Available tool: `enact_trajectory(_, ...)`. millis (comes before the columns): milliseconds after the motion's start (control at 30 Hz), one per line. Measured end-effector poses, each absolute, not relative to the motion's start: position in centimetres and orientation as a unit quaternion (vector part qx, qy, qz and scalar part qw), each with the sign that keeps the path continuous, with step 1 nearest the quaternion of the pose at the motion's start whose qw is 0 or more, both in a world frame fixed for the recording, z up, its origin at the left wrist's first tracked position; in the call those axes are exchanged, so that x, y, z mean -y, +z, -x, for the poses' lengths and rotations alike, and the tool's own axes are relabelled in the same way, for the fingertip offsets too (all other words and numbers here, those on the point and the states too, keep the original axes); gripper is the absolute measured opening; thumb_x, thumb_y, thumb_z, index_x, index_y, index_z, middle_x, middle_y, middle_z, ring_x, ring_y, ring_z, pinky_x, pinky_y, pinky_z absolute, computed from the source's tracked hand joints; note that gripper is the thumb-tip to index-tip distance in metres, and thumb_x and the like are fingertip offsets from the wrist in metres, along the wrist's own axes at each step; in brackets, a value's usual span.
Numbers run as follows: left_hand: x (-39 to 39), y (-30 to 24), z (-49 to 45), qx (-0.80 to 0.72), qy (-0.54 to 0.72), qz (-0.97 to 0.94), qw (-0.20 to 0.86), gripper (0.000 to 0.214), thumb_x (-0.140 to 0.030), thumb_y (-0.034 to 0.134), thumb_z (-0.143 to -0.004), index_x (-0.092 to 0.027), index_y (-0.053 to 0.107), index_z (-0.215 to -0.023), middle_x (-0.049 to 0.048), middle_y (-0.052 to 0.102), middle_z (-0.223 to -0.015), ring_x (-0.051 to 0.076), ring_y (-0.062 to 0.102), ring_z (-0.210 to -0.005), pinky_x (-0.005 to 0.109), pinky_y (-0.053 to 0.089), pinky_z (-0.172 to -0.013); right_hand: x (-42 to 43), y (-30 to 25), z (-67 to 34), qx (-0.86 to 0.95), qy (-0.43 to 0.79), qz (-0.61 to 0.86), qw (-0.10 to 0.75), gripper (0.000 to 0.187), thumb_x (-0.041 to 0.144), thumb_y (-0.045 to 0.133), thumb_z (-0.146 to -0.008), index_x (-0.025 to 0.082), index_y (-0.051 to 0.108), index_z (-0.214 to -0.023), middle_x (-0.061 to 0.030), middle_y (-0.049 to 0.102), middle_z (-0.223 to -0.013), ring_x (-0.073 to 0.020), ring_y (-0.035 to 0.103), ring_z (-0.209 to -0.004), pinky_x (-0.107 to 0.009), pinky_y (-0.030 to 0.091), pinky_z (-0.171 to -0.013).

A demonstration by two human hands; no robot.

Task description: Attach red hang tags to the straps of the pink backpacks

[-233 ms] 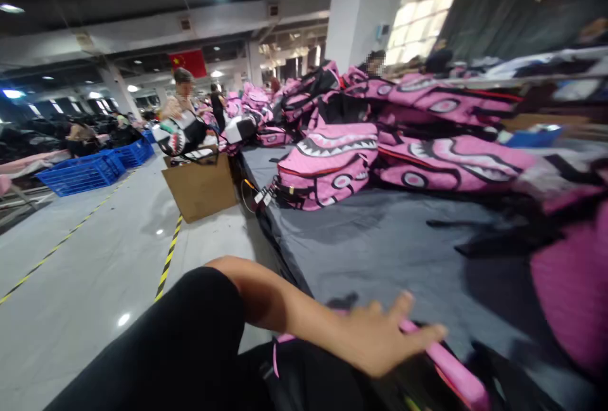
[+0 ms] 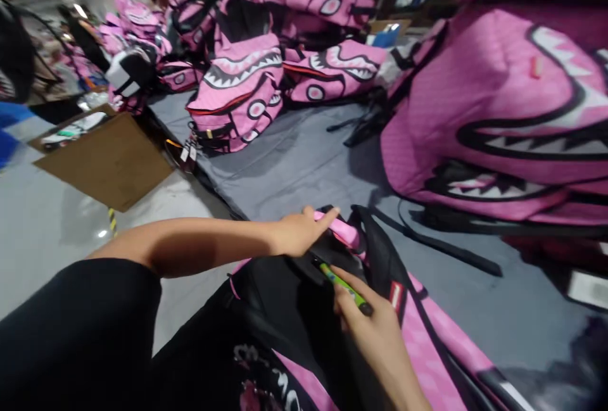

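A black and pink backpack (image 2: 294,316) lies in front of me at the near edge of the grey table (image 2: 304,158). My left hand (image 2: 299,233) rests on its top, fingers closed on the pink edge (image 2: 342,228) of the bag. My right hand (image 2: 368,319) holds a thin green tool (image 2: 342,284) like a pen against the black fabric. A large pink backpack with a shark-mouth print (image 2: 503,107) stands just to the right.
Several more pink shark-mouth backpacks (image 2: 242,88) are piled across the back of the table. A brown cardboard box (image 2: 102,158) sits on the shiny floor to the left, beside a yellow and black floor stripe (image 2: 113,221).
The view has dropped and turned toward the table. My left hand, spread open before, now grips the bag's pink edge. My right hand with the green tool has come into view.
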State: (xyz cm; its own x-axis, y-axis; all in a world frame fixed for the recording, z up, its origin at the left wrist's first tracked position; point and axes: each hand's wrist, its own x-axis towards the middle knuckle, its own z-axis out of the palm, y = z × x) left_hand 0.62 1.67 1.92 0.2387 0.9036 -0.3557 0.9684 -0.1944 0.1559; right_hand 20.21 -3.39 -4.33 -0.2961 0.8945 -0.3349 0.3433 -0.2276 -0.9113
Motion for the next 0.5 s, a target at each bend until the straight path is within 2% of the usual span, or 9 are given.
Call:
enact_trajectory(133,-2.1,1.8,-0.3,-0.588,-0.103,-0.780,0.187,0.101,-0.010,0.056,-0.077,-0.025,-0.004,-0.157,0.0218,0.050,-0.128,0.024,0.066,-0.079,0.033,0.053,-0.065,3.5,-3.5,-18.9,0.574,0.571,0.532,0.248,0.058,0.050,0.059,-0.078,0.012,0.067,-0.121,0.0018,0.055,-0.056,-0.0101,0.044,-0.040,-0.023,0.038,-0.039)
enact_trajectory(300,-2.7,1.1,0.2,-0.577,-0.095,-0.790,0.184,0.099,-0.011,0.056,-0.077,-0.021,-0.001,-0.157,0.0227,0.049,-0.126,0.025,0.066,-0.081,0.035,0.052,-0.068,3.5,-3.1,-17.4,0.613,0.526,0.539,0.239,0.056,0.050,0.052,-0.081,0.014,0.068,-0.122,-0.0046,0.066,-0.067,-0.0113,0.048,-0.041,-0.024,0.042,-0.042)
enact_trajectory(400,-2.6,1.3,0.4,-0.578,-0.071,-0.789,0.194,0.090,-0.017,0.051,-0.083,-0.018,-0.001,-0.156,0.0259,0.049,-0.124,0.026,0.067,-0.079,0.036,0.051,-0.066,3.2,-3.6,-17.4,0.635,0.500,0.539,0.237,0.057,0.054,0.052,-0.080,0.016,0.071,-0.117,-0.0076,0.070,-0.074,-0.0153,0.056,-0.048,-0.028,0.048,-0.047)
enact_trajectory(500,-2.1,0.8,0.0,-0.546,-0.020,-0.807,0.222,0.072,-0.021,0.036,-0.091,-0.019,0.003,-0.155,0.0251,0.050,-0.120,0.028,0.068,-0.080,0.033,0.049,-0.059,1.3,-6.1,-16.7,0.669,0.445,0.533,0.266,0.051,0.058,0.058,-0.074,0.023,0.076,-0.107,-0.0094,0.071,-0.076,-0.0230,0.065,-0.059,-0.031,0.051,-0.048)
